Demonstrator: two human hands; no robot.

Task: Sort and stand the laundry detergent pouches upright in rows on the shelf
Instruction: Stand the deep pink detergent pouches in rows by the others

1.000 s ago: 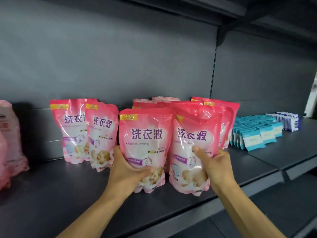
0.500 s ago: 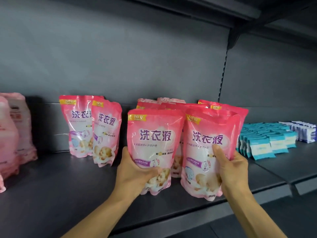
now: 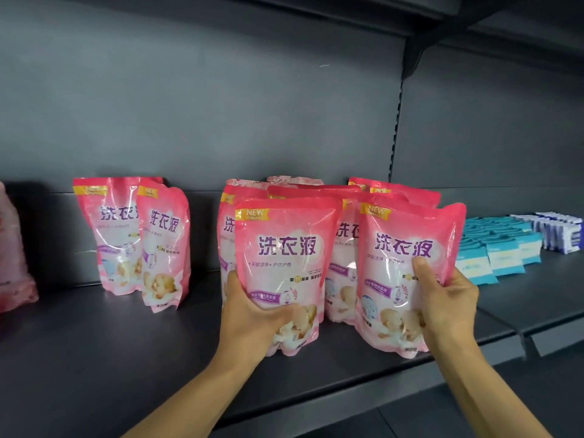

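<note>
Two pink detergent pouches stand upright at the front of the dark shelf (image 3: 94, 358). My left hand (image 3: 252, 314) grips the lower left of the left front pouch (image 3: 284, 248), thumb across its front. My right hand (image 3: 445, 301) grips the right side of the right front pouch (image 3: 398, 279), thumb on its face. Several more pink pouches (image 3: 343, 248) stand packed behind these two. A separate pair of pink pouches (image 3: 142, 238) stands upright further left, near the back panel.
Teal and white packets (image 3: 493, 251) lie in rows on the adjoining shelf to the right, with blue and white packets (image 3: 559, 232) beyond. A pale pink bag (image 3: 12, 260) sits at the far left edge. Bare shelf lies between the pair and the group.
The right front pouch has shifted right and apart from the left one, and its top is more upright. Both hands keep their grips.
</note>
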